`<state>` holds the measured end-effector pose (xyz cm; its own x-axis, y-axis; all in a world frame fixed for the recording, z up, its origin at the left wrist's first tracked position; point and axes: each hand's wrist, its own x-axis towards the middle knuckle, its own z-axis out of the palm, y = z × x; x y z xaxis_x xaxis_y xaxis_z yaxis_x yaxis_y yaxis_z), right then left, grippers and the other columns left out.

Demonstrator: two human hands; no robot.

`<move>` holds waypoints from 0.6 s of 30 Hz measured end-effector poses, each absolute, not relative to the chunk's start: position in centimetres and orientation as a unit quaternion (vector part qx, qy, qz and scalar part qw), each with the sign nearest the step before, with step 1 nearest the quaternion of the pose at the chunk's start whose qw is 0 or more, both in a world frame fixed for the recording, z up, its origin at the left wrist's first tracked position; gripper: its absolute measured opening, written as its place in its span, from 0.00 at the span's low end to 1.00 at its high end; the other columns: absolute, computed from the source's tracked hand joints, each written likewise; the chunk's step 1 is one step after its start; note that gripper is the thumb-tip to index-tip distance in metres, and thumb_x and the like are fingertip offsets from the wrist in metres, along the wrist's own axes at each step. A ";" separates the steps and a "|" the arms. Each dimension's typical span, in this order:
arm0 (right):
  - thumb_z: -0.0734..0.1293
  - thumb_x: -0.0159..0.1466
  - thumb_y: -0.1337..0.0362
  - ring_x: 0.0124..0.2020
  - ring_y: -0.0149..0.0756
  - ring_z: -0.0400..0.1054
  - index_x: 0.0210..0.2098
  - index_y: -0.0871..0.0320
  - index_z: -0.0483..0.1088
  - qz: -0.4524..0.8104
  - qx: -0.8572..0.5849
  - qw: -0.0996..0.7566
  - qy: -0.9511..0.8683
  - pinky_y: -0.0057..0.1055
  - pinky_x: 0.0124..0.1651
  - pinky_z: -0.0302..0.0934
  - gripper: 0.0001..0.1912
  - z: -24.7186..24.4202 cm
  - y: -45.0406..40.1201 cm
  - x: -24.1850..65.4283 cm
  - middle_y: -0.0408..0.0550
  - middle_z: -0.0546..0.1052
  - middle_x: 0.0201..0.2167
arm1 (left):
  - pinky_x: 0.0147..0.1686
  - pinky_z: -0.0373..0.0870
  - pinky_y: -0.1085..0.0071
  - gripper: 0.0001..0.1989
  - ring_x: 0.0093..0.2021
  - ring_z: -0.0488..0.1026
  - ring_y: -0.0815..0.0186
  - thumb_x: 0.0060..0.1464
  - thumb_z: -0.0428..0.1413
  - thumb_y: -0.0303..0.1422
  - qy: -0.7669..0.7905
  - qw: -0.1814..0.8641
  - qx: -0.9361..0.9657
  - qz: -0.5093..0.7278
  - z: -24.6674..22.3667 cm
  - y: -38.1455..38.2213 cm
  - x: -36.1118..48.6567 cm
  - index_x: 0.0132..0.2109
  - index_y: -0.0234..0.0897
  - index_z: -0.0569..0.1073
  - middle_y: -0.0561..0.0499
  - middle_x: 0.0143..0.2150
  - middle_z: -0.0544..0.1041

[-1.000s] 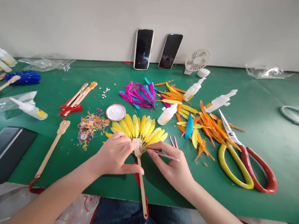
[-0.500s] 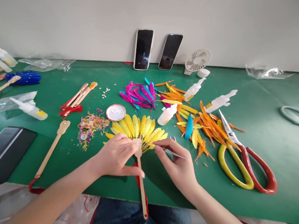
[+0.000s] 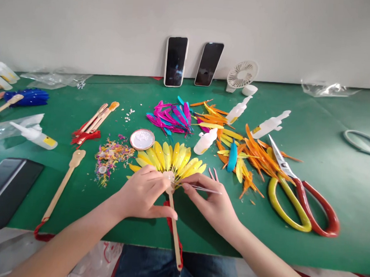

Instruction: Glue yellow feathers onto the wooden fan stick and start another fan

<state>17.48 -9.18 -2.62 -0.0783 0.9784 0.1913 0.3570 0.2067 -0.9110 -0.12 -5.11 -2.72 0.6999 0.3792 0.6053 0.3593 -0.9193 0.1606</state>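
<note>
A fan of yellow feathers [image 3: 167, 154] spreads around the round head of a wooden handle [image 3: 174, 225] with a red cord. My left hand [image 3: 142, 192] is closed on the handle's head from the left, thumb stretched toward the stick. From the right, my right hand [image 3: 211, 200] pinches slim, pale tweezers [image 3: 205, 190], their tip close to the head, at the base of the right-hand feathers. My fingers partly hide the tip. Just behind the feathers are a small dish of white bits [image 3: 142, 139] and a white glue bottle [image 3: 205, 141].
Large scissors [image 3: 303, 200] lie open at right beside orange feathers [image 3: 259, 157]. Magenta and blue feathers [image 3: 172, 117] lie farther back. Colourful scraps [image 3: 111, 159], a spare handle [image 3: 65, 183] and bundled handles [image 3: 95, 122] are at left. Two phones [image 3: 176, 62] and a small fan [image 3: 242, 75] stand behind.
My right hand has moved left with the tweezers, bringing their tip closer to the handle's head. My left hand keeps its hold. The whole view has shifted slightly.
</note>
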 end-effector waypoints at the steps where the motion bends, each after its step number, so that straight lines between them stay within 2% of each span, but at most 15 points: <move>1: 0.61 0.56 0.68 0.24 0.28 0.68 0.26 0.59 0.69 0.360 -0.517 0.432 -0.646 0.22 0.27 0.63 0.05 -2.6 -9.2 17.5 0.43 0.75 0.22 | 0.31 0.63 0.69 0.23 0.30 0.72 0.66 0.53 0.39 0.51 0.200 0.015 0.922 0.332 -2.7 -5.1 -0.1 0.36 0.34 0.62 0.48 0.28 0.75; 8: 0.61 0.57 0.67 0.27 0.30 0.70 0.28 0.58 0.69 0.383 -0.506 0.418 -0.650 0.24 0.30 0.65 0.05 -2.7 -9.3 17.4 0.43 0.76 0.25 | 0.31 0.63 0.69 0.22 0.30 0.72 0.66 0.53 0.39 0.50 0.199 0.020 0.922 0.332 -2.6 -5.1 -0.1 0.37 0.34 0.62 0.48 0.29 0.75; 13: 0.62 0.57 0.66 0.25 0.30 0.70 0.27 0.58 0.68 0.368 -0.522 0.442 -0.630 0.24 0.28 0.65 0.05 -2.5 -9.2 17.5 0.43 0.75 0.23 | 0.31 0.63 0.68 0.22 0.28 0.71 0.66 0.54 0.39 0.49 0.229 0.016 0.911 0.343 -2.6 -5.0 -0.3 0.37 0.34 0.63 0.49 0.26 0.74; 18: 0.62 0.57 0.64 0.24 0.31 0.70 0.29 0.58 0.69 0.392 -0.538 0.454 -0.592 0.25 0.27 0.65 0.05 -2.7 -9.0 17.6 0.43 0.76 0.24 | 0.31 0.63 0.68 0.28 0.27 0.70 0.65 0.48 0.39 0.56 0.265 0.016 0.897 0.354 -2.4 -4.8 -0.2 0.35 0.34 0.65 0.48 0.26 0.74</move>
<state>17.61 -8.96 -2.67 -0.0079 0.9933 0.1152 0.2813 0.1128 -0.9530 -0.19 -4.79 -2.43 0.6098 0.4865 0.6257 0.4636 -0.8592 0.2163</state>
